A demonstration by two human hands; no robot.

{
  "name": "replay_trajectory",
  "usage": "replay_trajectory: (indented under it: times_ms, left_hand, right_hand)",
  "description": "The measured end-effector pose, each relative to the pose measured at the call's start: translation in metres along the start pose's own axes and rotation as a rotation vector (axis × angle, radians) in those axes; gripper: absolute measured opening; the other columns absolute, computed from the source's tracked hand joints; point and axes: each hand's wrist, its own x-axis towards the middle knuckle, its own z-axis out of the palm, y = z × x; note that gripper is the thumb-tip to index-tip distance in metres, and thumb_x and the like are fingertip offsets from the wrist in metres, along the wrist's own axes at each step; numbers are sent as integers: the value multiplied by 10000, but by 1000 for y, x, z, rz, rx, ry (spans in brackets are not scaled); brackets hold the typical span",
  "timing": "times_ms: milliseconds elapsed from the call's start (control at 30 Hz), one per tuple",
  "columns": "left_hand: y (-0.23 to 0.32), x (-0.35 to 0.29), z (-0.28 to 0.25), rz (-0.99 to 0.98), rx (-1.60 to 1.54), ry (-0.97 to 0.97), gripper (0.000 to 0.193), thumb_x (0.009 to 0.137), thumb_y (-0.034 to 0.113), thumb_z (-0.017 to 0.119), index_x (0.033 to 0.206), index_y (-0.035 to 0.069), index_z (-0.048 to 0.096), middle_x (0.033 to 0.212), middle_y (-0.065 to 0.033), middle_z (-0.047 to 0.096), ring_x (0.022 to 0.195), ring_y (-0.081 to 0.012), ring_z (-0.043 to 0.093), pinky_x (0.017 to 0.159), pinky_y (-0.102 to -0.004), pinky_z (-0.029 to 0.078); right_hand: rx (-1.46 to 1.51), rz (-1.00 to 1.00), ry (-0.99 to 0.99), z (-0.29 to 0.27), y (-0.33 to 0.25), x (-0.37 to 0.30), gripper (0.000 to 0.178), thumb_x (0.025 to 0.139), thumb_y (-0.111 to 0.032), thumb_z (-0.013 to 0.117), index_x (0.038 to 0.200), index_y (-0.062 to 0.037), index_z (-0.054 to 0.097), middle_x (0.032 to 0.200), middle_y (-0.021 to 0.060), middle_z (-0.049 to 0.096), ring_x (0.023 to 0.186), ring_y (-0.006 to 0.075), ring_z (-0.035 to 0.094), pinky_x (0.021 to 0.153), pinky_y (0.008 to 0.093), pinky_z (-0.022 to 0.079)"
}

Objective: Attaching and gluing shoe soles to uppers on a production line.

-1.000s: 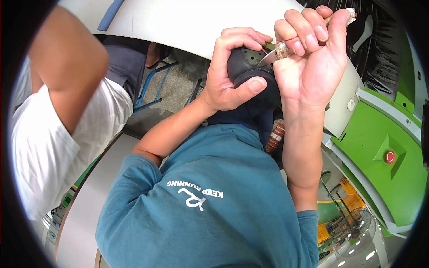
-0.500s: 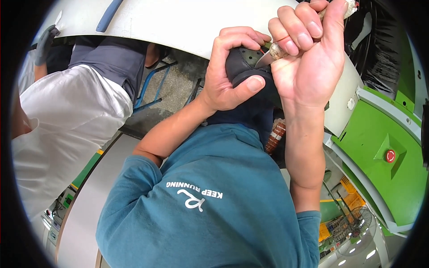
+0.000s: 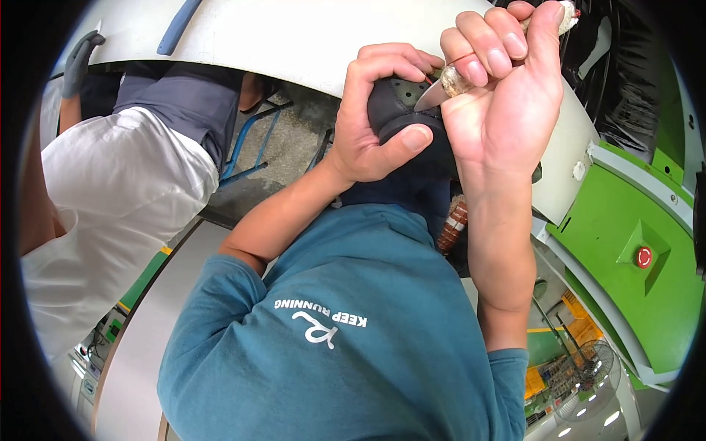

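Note:
My left hand is wrapped round a black shoe with small punched holes in its rounded toe; the thumb presses along the sole edge. In my right hand is a knife, its handle bound in pale, worn wrapping. The short metal knife blade points left and lies against the shoe, near where the upper meets the sole. My fingers curl over the handle, which shows again above the thumb. The rest of the shoe is hidden below my hands.
Beyond my hands runs a white tabletop with a blue strip-shaped tool on it. At left stands a co-worker in a white apron, with a grey-gloved hand. A green machine with a red button is at right.
The knife blade and the shoe have shifted very slightly left, and more of the blade shows. Both hands keep their hold. The co-worker's gloved hand has moved a little.

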Motion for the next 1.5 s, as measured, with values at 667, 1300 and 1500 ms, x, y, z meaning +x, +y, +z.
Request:
replay_trajectory:
  times_ms: [667,1300,1500]
  left_hand:
    - [1,-12,-1,-82,41,56,606,952,326,791,1348,-14,482,1337,-189,530,1189,-252,556,1062,-395,478]
    - [-2,-2,4,38,49,43,481,979,300,775,1310,16,572,1307,-208,546,1249,-324,608,1077,-456,501]
    - [-3,-4,3,39,47,45,484,971,301,777,1299,13,569,1304,-206,548,1246,-325,611,1081,-458,497]
  right_hand:
    - [-449,-124,-156,25,12,-7,346,1163,-378,560,972,-93,525,716,-62,438,563,26,380,482,208,331]
    - [-135,12,9,1,1,13,390,1158,-477,527,957,-143,508,663,-83,312,507,54,295,453,226,273]
    - [-136,15,145,13,0,9,391,1161,-468,525,951,-139,498,664,-80,306,509,55,286,452,233,270]
